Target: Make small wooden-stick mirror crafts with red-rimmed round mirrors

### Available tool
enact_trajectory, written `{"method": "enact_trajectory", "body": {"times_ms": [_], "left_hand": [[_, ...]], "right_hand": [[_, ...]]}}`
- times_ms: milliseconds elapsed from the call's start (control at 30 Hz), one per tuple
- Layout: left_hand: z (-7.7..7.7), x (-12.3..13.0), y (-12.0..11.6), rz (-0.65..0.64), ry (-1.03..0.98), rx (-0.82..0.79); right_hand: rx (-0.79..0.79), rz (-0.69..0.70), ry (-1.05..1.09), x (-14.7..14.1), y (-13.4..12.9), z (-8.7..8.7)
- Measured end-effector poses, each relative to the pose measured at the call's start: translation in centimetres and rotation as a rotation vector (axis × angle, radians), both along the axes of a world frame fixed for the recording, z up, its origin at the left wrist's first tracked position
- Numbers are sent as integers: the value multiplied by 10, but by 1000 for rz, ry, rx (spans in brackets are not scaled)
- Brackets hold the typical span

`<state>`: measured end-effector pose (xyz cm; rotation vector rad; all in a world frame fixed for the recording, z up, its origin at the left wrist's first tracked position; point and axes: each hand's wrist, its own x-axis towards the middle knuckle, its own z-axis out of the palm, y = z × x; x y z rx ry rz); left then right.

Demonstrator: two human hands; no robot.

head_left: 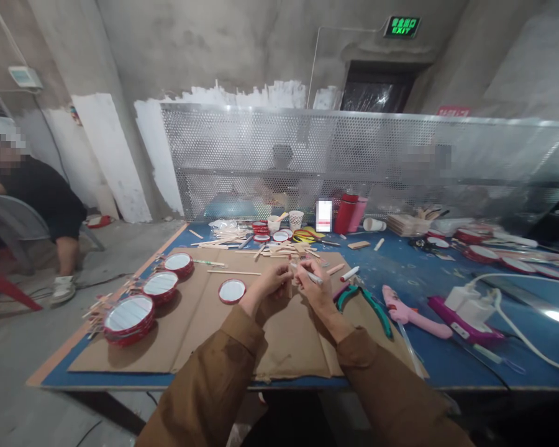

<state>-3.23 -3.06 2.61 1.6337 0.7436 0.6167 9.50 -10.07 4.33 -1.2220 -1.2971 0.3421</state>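
My right hand is closed in a writing grip around a white marker pen, its tip pointing left. Close beside it, my left hand has its fingers pinched together, and what they hold is too small and covered to name. Both hands are over a sheet of brown cardboard. A small round lid with a red rim lies left of my left hand. Past my right hand are a red-and-white marker cap or pen and teal-handled pliers.
Red drum-like stacks with wooden sticks line the left side. Loose wooden sticks lie at the back. A pink glue gun and a purple power strip with cables are on the right. A person sits far left.
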Motion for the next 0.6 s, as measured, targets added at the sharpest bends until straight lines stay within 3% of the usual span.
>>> {"method": "enact_trajectory", "body": {"times_ms": [300, 500, 600], "left_hand": [[0, 1, 0, 4, -23, -1], [-1, 1, 0, 3, 3, -6], [-2, 1, 0, 21, 19, -2]], "right_hand": [[-45, 16, -38, 1, 2, -5], [-60, -145, -58, 5, 5, -9], [-75, -160, -8, 6, 5, -8]]}}
